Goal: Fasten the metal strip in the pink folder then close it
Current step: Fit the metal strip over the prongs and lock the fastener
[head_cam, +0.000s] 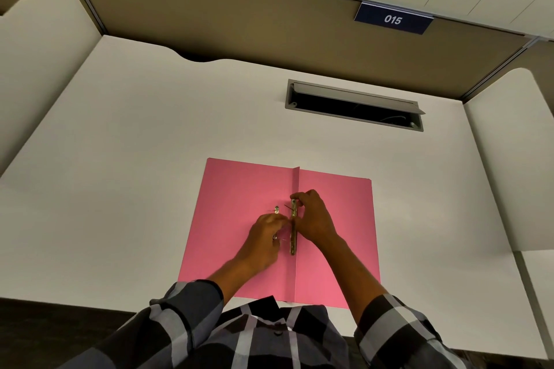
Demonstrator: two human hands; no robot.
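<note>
The pink folder [329,219] is lying open on the tabletop [150,159]. Your right hand [314,219] is pinching the metal strip [293,237] at the spine; your left hand [265,237] is curling its fingers beside it, grip unclear.

shirt [263,335]: black-grey-white plaid | buttoned front | sleeves [192,299] rolled above wrists

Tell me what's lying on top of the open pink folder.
On the pink folder, a brass metal strip lies along the centre fold, with a small loose metal piece left of it. The left hand and right hand cover parts of the strip.
</note>
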